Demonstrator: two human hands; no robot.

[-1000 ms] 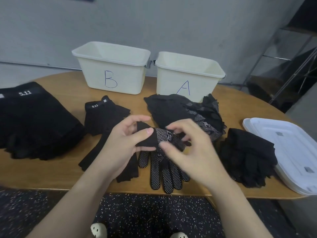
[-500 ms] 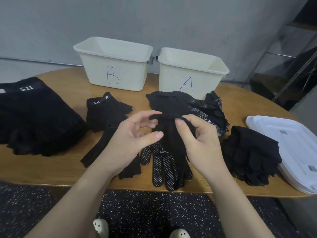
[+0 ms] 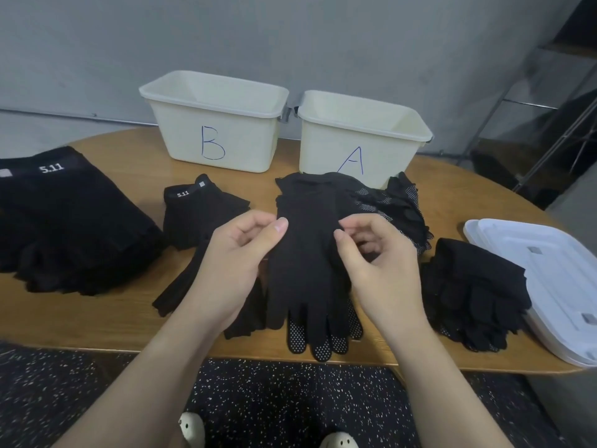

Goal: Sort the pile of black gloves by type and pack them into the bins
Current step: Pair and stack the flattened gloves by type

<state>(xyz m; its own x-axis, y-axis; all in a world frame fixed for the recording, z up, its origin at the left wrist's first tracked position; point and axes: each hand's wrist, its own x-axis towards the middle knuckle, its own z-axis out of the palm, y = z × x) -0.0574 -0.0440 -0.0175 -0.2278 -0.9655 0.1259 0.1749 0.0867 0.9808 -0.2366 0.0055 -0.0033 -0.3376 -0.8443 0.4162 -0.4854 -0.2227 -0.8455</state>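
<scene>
Between your two hands, the plain-backed black knit glove [image 3: 307,266] lies flat on the dotted pair near the tabletop [image 3: 122,321] edge. Left hand [image 3: 232,266] and right hand [image 3: 378,266] pinch its sides with curled fingers. Every glove being black, you could mistake its type and choose the wrong cream bin [image 3: 365,140].

My forearms are bare with no sleeves, watch or rings on either my left hand [image 3: 232,263] or my right hand [image 3: 378,263], and I wear pale cream clog shoes [image 3: 192,430] with small dark holes on top.
</scene>
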